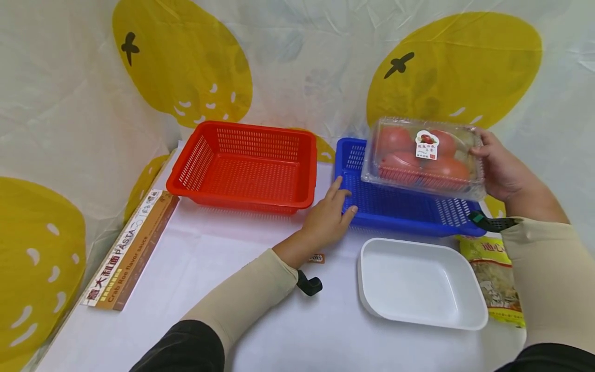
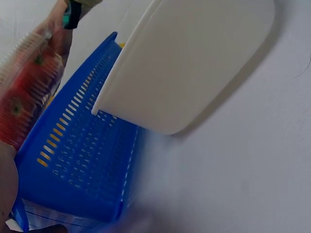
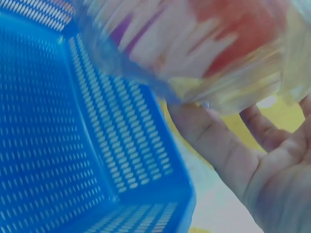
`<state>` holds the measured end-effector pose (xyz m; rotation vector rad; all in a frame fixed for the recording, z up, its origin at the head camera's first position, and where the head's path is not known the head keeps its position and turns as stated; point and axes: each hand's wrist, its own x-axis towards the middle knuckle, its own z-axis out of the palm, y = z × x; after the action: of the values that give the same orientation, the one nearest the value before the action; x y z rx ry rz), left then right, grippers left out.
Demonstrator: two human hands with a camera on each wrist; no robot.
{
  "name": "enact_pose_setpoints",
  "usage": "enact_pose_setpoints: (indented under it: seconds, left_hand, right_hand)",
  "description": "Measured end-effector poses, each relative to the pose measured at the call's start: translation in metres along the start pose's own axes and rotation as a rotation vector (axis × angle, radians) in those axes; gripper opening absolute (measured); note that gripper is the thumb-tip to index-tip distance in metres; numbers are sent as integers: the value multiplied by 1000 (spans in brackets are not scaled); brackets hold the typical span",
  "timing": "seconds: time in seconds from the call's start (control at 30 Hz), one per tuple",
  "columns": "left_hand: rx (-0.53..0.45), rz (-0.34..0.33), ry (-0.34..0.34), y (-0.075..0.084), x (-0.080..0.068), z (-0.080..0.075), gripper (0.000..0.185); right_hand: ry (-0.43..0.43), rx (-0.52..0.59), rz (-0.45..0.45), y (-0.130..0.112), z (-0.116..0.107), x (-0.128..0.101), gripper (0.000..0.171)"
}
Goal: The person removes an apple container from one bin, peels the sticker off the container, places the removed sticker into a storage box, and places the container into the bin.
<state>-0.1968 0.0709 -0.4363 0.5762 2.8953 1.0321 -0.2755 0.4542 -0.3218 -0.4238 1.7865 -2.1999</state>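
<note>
A clear plastic box of red tomatoes (image 1: 424, 157) hangs tilted over the blue basket (image 1: 395, 209). My right hand (image 1: 499, 165) grips its right end, with the fingers curled under the box (image 3: 228, 53). My left hand (image 1: 331, 214) rests on the blue basket's near left corner, thumb and fingers on its rim. In the left wrist view the blue basket (image 2: 77, 160) and the tomato box (image 2: 24, 97) show at the left. In the right wrist view the basket's mesh wall (image 3: 73, 145) fills the left side.
An empty red basket (image 1: 246, 165) stands left of the blue one. A white tray (image 1: 420, 284) lies in front of it, also seen from the left wrist (image 2: 189, 58). A yellow snack bag (image 1: 495, 274) lies at right, a pasta box (image 1: 127, 248) at the table's left edge.
</note>
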Motion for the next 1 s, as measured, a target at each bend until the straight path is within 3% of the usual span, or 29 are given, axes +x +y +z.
enact_pose_setpoints:
  seconds: [0.17,0.43,0.57,0.7,1.0]
  left_hand:
    - [-27,-24,10,5,-9,-11,65]
    - [-121,23,62,8,-31,-44,67]
    - [-167,-10,61,2,-41,-55,66]
    - [-203,12,86,-6,-48,-66,64]
    - [-277,59,158,-23,-58,-98,66]
  right_hand:
    - [-14,13,-13,-7,15,-3,39]
    - [-30,73,-19,-7,29,-10,41]
    - [-80,114,-29,-4,37,-9,40]
    - [-124,111,-62,-4,49,-8,40]
    - [-45,48,-49,-7,93,-13,39]
